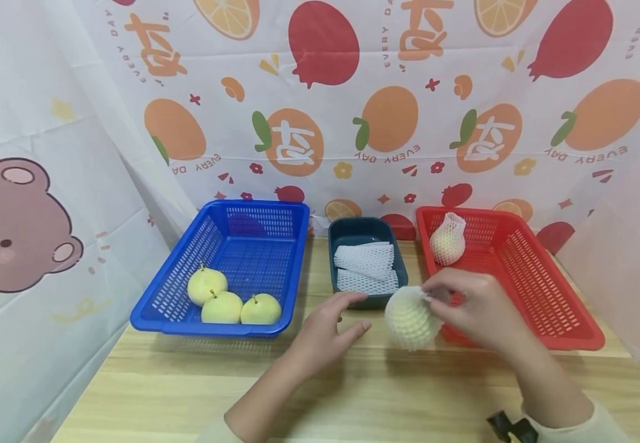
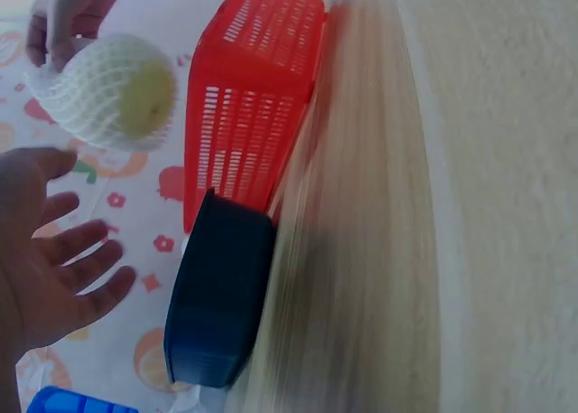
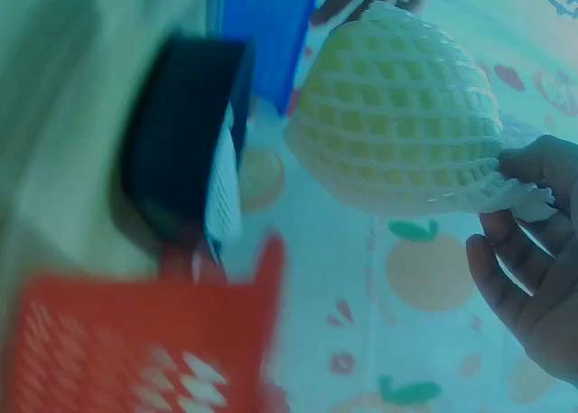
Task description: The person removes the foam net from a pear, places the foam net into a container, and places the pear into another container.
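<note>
My right hand (image 1: 477,301) pinches the gathered end of a white foam net sleeve (image 3: 397,115), and a pale yellow pear (image 2: 149,104) hangs inside it above the table. To the left of it my left hand (image 1: 328,329) is held apart from the pear, its fingers spread and holding nothing. Behind the hands stands a dark teal tray (image 1: 353,227) with several flat foam net sleeves (image 1: 367,261) in it. A blue basket (image 1: 259,246) on the left holds three bare pears (image 1: 222,306). In the red basket (image 1: 525,277) on the right lies a netted pear (image 1: 448,241).
The baskets and tray stand on a wooden table (image 1: 353,387). A white curtain with fruit prints (image 1: 320,141) hangs right behind them, and a white cloth with a bear print (image 1: 15,227) closes off the left side.
</note>
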Tool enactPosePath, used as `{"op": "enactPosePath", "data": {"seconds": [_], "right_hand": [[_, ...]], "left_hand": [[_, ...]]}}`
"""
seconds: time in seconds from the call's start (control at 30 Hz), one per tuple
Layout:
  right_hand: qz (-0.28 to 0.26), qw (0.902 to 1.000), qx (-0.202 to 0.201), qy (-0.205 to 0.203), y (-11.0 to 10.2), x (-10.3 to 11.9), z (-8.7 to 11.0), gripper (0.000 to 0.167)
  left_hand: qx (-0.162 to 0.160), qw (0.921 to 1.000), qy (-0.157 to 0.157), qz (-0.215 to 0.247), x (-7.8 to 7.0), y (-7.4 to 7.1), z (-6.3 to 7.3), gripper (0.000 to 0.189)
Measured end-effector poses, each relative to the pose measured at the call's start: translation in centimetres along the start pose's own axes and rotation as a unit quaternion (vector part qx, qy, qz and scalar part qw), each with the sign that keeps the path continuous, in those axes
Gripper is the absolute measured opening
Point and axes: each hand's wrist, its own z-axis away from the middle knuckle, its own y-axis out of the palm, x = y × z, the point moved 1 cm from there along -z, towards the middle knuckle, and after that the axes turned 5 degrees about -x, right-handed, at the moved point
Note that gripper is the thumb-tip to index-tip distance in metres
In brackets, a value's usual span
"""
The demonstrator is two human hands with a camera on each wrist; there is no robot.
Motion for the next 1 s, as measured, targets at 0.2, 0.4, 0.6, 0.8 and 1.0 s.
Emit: {"op": "enactPosePath", "data": {"seconds": [0.2, 0.4, 0.6, 0.8, 1.0], "right_hand": [[-0.059, 0.9968, 0.054, -0.010, 5.0, 0.3, 1.3, 0.023], [-0.062, 0.9930, 0.098, 0.022, 7.6, 0.8, 1.8, 0.021], [-0.069, 0.9916, 0.107, 0.022, 9.0, 1.1, 1.8, 0.021], [-0.076, 0.9918, 0.101, 0.019, 9.5, 1.3, 1.7, 0.022], [-0.104, 0.9850, 0.126, 0.056, 9.2, 1.3, 1.9, 0.024]], "left_hand": [[0.088, 0.9958, -0.022, -0.004, 0.6, -0.5, 0.3, 0.064], [0.109, 0.9938, -0.020, 0.009, 1.2, -0.6, 0.4, 0.056], [0.109, 0.9939, -0.006, 0.012, 1.7, -0.4, 0.3, 0.042], [0.093, 0.9949, 0.033, 0.019, 2.0, -0.1, 0.0, 0.018], [0.096, 0.9949, 0.027, 0.015, 2.2, 0.0, -0.1, 0.013]]}}
